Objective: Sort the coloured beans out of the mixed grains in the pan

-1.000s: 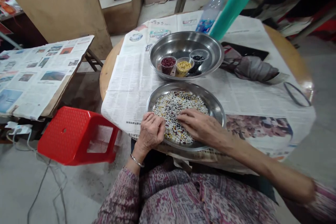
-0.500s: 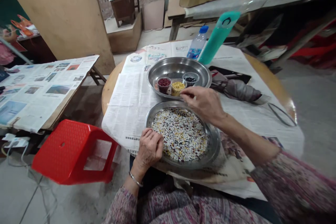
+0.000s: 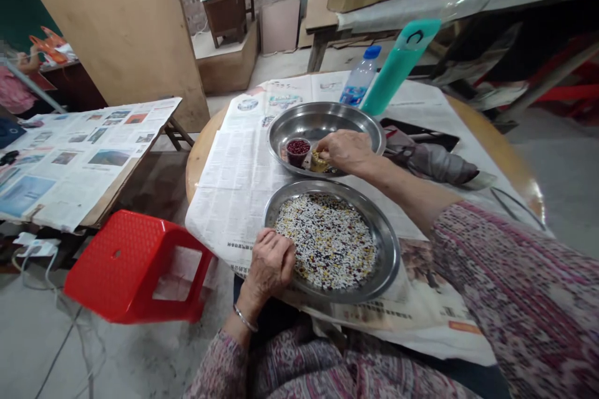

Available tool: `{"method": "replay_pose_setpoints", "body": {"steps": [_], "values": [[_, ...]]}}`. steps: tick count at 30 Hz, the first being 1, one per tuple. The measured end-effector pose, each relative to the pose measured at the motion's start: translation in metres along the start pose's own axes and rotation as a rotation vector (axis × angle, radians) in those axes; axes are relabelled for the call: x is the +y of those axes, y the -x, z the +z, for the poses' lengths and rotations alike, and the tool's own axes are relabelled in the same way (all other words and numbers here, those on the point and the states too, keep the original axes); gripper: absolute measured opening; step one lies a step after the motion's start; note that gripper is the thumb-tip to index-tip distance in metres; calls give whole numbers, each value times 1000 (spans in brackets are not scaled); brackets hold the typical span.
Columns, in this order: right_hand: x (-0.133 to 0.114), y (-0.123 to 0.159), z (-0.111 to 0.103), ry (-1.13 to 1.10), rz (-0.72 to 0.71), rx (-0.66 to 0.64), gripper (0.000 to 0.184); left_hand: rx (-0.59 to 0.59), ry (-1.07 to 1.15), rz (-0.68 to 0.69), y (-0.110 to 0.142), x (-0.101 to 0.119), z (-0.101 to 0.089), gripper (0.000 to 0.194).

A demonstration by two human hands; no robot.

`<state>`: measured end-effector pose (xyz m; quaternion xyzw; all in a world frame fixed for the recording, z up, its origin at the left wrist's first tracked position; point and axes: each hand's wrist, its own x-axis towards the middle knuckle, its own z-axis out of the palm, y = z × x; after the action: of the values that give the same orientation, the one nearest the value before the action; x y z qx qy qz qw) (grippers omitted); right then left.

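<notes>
Speckled mixed grains (image 3: 327,240) fill a round steel basin (image 3: 390,255), a clear cup of red beans (image 3: 298,153) remains full, the left grip (image 3: 270,262) lies loose, and the right grip (image 3: 344,151) covers a small cup of yellow grains (image 3: 319,163), its hold unclear.

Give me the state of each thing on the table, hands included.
lower steel plate, holding grains
mixed grains, spread in a layer
left hand, resting at the plate's rim
right hand, curled over the yellow-grain cup
yellow-grain cup, mostly hidden
red-bean cup, upright, uncovered, full
upper steel basin, holding the cups
water bottle, capped
</notes>
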<state>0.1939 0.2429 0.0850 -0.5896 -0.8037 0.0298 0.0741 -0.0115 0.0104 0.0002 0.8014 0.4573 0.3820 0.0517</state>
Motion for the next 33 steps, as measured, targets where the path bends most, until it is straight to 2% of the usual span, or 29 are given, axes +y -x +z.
{"method": "replay_pose_setpoints", "body": {"steps": [4,9,12,15,18,21,24,27,30,33], "values": [[16,-6,20,-85,-80,173,18,-13,4,-11,0,1,0,21],[32,-8,39,-150,-176,305,29,-8,-1,-5,-1,1,-1,21],[31,-7,36,-194,-190,301,36,-17,0,-13,-2,2,-1,21],[21,3,21,-242,-181,254,40,2,9,-1,-2,2,-2,21],[7,30,3,-307,-210,262,35,21,13,6,-2,1,-1,20],[-10,79,0,-408,-325,204,26,13,16,-4,-1,2,0,19],[-30,137,17,-413,-564,-22,17,49,18,-25,0,2,1,19],[-55,181,41,-343,-748,-132,18,121,32,-36,1,3,0,17],[-69,192,58,-310,-830,-113,21,146,57,-55,1,4,-1,13],[-60,174,63,-215,-765,-9,19,125,73,-77,1,5,-1,11]]}}
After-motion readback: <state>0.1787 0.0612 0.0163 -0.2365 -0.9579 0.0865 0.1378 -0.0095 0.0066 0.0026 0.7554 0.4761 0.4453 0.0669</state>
